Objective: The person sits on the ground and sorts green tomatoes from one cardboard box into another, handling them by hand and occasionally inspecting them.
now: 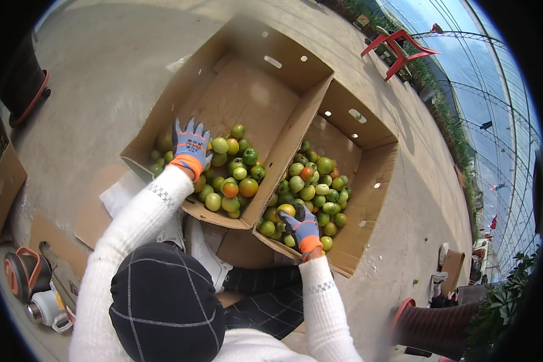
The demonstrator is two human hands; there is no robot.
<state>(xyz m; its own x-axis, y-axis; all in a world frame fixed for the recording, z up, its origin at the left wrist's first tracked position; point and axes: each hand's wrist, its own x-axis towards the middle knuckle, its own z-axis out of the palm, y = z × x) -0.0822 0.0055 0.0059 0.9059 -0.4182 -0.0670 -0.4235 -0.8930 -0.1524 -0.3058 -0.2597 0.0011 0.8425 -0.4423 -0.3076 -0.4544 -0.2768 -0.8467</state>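
Two open cardboard boxes stand side by side on the floor. My left hand (191,142), in a grey-and-orange work glove, rests with spread fingers on the green and ripening tomatoes (212,202) in the left cardboard box (271,131). Whether its palm or fingertips hold a tomato is hidden. In the right cardboard box (375,199), my right hand (304,225), gloved alike, has its thumb and fingers around a yellow-orange tomato (286,211). Many mostly green tomatoes (324,165), with a few orange-red ones, lie under and beyond it.
A grey insulated jug (26,273) and a white bottle (50,308) stand at lower left. Cardboard pieces (50,240) lie nearby. A red plastic chair (402,50) stands at upper right, a dark ribbed pot (439,323) at lower right, and another cardboard box (4,181) at far left.
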